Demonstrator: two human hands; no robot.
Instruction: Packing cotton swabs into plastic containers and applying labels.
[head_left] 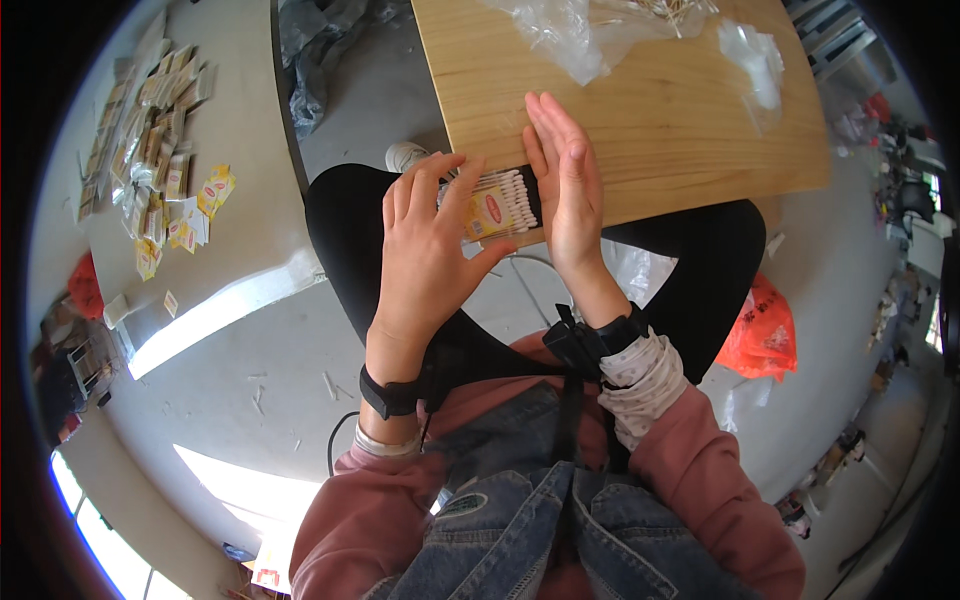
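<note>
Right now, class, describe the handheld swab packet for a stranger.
Find the wooden table. By its near edge, the left hand grips a packet beside the open right hand. Unlike the heaped bundles far left, it is handheld, with yellow card and white swab tips showing.

Clear, shiny plastic on the swab pack (490,212)! Smooth, grained wood across the table (650,150) at one o'clock, crinkled glossy plastic for the red bag (757,335) at three, matt denim (505,535) at six.

Sunlight patches (250,487) on grey floor (300,345)
</note>
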